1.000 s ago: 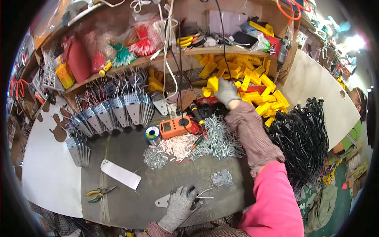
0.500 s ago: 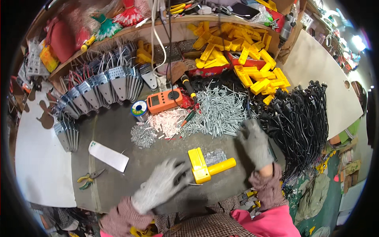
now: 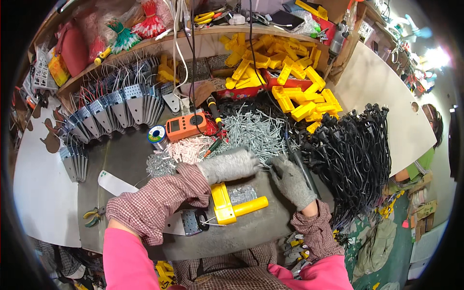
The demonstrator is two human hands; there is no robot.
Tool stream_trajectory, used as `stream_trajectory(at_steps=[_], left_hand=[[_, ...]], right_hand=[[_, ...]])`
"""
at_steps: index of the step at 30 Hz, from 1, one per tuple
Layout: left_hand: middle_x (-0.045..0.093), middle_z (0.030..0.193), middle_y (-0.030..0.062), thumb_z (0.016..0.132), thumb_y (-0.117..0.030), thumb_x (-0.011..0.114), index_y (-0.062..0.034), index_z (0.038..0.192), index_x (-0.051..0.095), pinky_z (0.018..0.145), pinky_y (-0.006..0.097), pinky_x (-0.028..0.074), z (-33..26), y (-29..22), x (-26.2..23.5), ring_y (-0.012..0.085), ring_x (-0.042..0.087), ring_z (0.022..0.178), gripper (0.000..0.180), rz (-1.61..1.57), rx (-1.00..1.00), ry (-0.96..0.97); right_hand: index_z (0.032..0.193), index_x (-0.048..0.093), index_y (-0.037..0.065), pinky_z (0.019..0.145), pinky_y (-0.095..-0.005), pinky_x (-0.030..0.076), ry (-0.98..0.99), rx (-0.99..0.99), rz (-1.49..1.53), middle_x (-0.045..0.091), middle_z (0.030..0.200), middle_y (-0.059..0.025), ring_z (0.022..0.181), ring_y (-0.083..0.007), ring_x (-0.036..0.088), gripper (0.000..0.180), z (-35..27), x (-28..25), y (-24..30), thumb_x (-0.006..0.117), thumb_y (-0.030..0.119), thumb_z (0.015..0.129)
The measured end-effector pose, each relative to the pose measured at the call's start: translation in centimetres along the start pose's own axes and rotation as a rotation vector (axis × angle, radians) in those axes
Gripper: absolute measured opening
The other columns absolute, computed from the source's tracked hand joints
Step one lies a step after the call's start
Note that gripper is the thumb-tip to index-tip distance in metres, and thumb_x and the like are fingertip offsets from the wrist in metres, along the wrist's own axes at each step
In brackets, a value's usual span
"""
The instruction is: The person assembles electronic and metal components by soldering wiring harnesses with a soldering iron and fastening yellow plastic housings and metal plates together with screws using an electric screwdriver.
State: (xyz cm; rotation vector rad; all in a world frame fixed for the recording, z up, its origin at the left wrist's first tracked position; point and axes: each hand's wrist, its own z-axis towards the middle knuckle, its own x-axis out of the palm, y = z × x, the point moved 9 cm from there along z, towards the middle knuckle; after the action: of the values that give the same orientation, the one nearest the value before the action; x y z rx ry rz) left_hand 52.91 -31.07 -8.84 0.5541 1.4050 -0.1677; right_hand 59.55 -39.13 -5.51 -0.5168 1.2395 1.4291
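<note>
My left hand (image 3: 229, 165), in a grey glove, reaches across to the near edge of a pile of long silver screws (image 3: 256, 133). Its fingers bend down out of sight. From the right, my gloved right hand (image 3: 291, 182) meets the same edge, its fingertips pinched at a screw. Below my hands lies a yellow plastic housing with a round handle (image 3: 223, 205), next to a small clear plastic piece (image 3: 242, 194). Left of the housing, partly under my left sleeve, is a metal plate with a perforated end (image 3: 190, 223) and a pale wire.
Black power cords (image 3: 348, 159) are heaped at right, yellow housings (image 3: 295, 92) at the back. Metal plates with wires (image 3: 116, 106) stand racked at left. An orange meter (image 3: 185, 126), a solder spool (image 3: 157, 137), pliers (image 3: 94, 216) and a white plate (image 3: 113, 182) lie about.
My left hand has moved forward and right, from beside the yellow housing to the screws. My right hand has closed in toward them. A perforated metal plate now shows left of the housing.
</note>
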Motion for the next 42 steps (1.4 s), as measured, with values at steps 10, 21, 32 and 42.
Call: stream_trajectory(at_steps=[10,21,32,42], left_hand=[[0.067,0.091,0.0169,0.087,-0.013,0.059,-0.0058,0.106,0.06,0.075,0.044,0.054,-2.1,1.0,-0.3,0.0359,0.067,0.086,0.02,-0.831,-0.595,-0.305],[0.069,0.092,0.0186,0.086,-0.018,0.063,-0.0046,0.105,0.068,0.077,0.045,0.054,-5.6,-2.1,1.0,0.037,0.067,0.087,0.024,-0.933,-0.772,-0.037],[0.069,0.092,0.0206,0.083,-0.014,0.061,-0.0033,0.099,0.068,0.078,0.047,0.053,-4.7,-3.4,-1.7,0.0389,0.067,0.089,0.021,-0.998,-0.604,-0.138],[0.067,0.093,0.0215,0.084,-0.019,0.063,-0.003,0.103,0.063,0.077,0.048,0.052,-5.2,-2.8,0.5,0.0399,0.065,0.091,0.025,-0.965,-0.63,0.066]], right_hand=[[0.095,0.063,0.01,0.079,-0.0437,0.047,0.442,-0.357,0.279,0.057,0.09,-0.0104,0.088,-0.0303,0.061,0.02,-5.8,5.6,7.2,0.064,0.009,0.075],[0.102,0.065,0.01,0.081,-0.0444,0.047,0.418,-0.362,0.354,0.058,0.098,-0.0122,0.095,-0.0326,0.059,0.028,-5.7,5.6,7.2,0.065,0.007,0.074],[0.1,0.068,0.009,0.086,-0.0435,0.048,0.393,-0.339,0.432,0.061,0.104,-0.013,0.099,-0.034,0.061,0.019,-5.4,3.8,8.0,0.069,0.009,0.081],[0.104,0.069,0.012,0.095,-0.0445,0.044,0.453,-0.242,0.413,0.062,0.115,-0.01,0.113,-0.0316,0.057,0.018,-5.6,5.0,7.7,0.068,0.016,0.087]])
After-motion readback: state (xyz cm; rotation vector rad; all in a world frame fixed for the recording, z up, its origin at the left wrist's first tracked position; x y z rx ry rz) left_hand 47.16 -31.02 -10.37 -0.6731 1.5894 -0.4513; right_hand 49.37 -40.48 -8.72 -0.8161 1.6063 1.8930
